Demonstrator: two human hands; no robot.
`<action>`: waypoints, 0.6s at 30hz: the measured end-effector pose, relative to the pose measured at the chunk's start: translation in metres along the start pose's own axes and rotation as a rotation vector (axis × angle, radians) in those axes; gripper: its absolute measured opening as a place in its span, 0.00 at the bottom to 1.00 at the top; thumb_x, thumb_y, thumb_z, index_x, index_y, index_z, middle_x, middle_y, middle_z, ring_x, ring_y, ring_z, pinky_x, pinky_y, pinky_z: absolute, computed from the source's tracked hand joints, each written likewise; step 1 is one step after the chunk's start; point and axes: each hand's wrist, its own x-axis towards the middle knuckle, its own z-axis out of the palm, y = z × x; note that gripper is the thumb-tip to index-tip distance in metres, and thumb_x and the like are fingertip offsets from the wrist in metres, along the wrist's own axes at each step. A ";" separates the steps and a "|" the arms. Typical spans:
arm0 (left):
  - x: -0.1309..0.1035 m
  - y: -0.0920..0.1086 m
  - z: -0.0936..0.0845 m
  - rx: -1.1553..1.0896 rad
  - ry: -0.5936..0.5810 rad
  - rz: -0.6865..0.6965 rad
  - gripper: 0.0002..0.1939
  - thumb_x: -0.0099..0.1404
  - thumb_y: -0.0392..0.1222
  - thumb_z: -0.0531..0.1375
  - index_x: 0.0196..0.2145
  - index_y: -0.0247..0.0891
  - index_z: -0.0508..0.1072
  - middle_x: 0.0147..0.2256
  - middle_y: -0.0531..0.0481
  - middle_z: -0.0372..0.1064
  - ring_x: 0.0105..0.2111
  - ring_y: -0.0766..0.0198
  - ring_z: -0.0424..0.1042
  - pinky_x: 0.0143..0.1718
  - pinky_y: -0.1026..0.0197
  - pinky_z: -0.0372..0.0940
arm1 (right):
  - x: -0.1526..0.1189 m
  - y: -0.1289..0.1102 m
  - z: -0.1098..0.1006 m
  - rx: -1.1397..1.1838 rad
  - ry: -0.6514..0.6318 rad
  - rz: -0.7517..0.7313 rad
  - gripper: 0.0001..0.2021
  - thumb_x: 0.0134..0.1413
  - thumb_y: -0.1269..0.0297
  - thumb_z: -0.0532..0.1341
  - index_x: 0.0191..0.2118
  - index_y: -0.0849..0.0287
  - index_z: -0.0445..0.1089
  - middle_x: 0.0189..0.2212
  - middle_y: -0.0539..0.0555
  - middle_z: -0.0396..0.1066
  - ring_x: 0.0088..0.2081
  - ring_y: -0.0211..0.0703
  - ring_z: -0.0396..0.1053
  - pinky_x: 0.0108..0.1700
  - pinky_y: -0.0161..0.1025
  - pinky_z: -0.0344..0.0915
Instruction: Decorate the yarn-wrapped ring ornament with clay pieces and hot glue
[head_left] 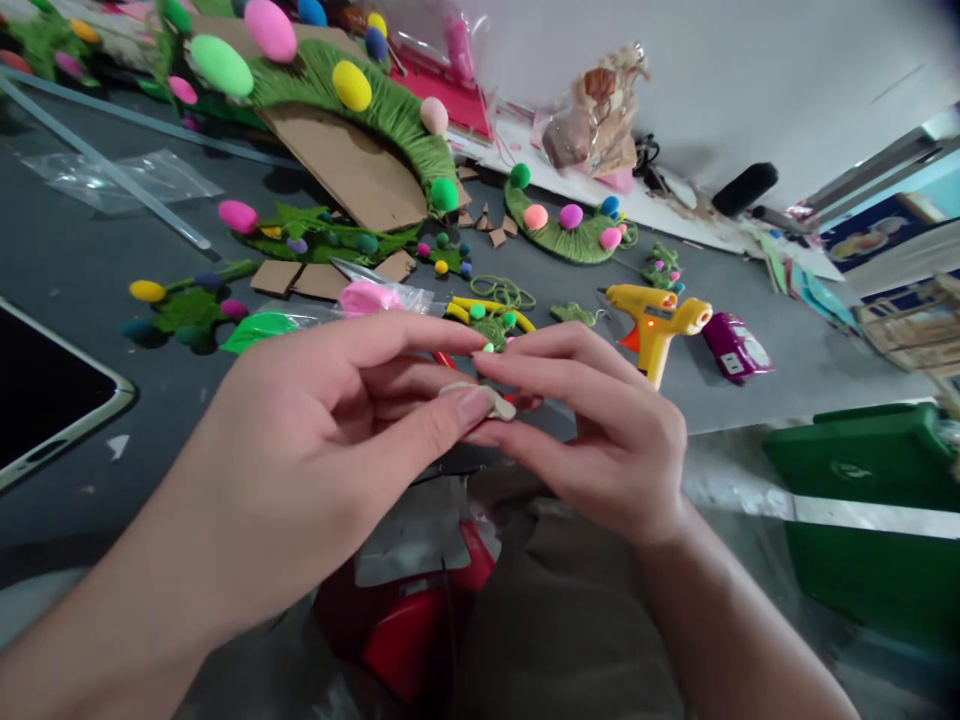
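Between my two hands is a small, pale cream, clay-like piece (501, 405), bent and rounded at its end. My left hand (322, 430) pinches it under the thumb, its fingers curled behind. From the other side, my right hand (600, 440) has thumb and fingertips closed around the same piece; the fingertips of both hands meet. Just beyond the fingers lies a small green yarn piece (491, 328) with green balls and yellow strips. A yellow glue gun (651, 318) stands past my right hand, with an orange light showing. Part of the pale piece is hidden by my fingers.
A large green yarn-wrapped arc (322, 85) with coloured balls lies at the back left, a smaller yarn crescent (562, 235) right of it. A phone or tablet (124, 388) is at the left edge. Beside the table's right end stands a green bin (862, 580).
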 end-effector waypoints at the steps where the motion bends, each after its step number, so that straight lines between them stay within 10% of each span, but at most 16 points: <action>1: -0.002 0.000 -0.001 0.008 -0.014 -0.023 0.15 0.66 0.46 0.72 0.50 0.59 0.83 0.35 0.59 0.84 0.29 0.69 0.83 0.29 0.82 0.73 | 0.000 0.001 0.000 -0.006 -0.021 0.011 0.15 0.59 0.67 0.74 0.52 0.53 0.81 0.45 0.53 0.79 0.43 0.40 0.77 0.45 0.37 0.78; 9: -0.018 -0.008 0.000 -0.044 -0.095 -0.160 0.32 0.56 0.36 0.76 0.55 0.63 0.79 0.49 0.57 0.83 0.44 0.51 0.86 0.41 0.65 0.82 | -0.001 -0.007 0.000 -0.136 -0.053 0.086 0.06 0.58 0.63 0.74 0.41 0.51 0.81 0.40 0.52 0.79 0.39 0.41 0.77 0.44 0.39 0.78; 18: -0.016 -0.009 0.002 0.232 -0.122 0.029 0.15 0.65 0.46 0.71 0.48 0.62 0.81 0.40 0.61 0.85 0.32 0.58 0.85 0.22 0.69 0.76 | -0.004 -0.015 0.005 -0.279 -0.053 0.093 0.13 0.56 0.62 0.74 0.32 0.53 0.68 0.32 0.51 0.72 0.34 0.41 0.72 0.33 0.40 0.70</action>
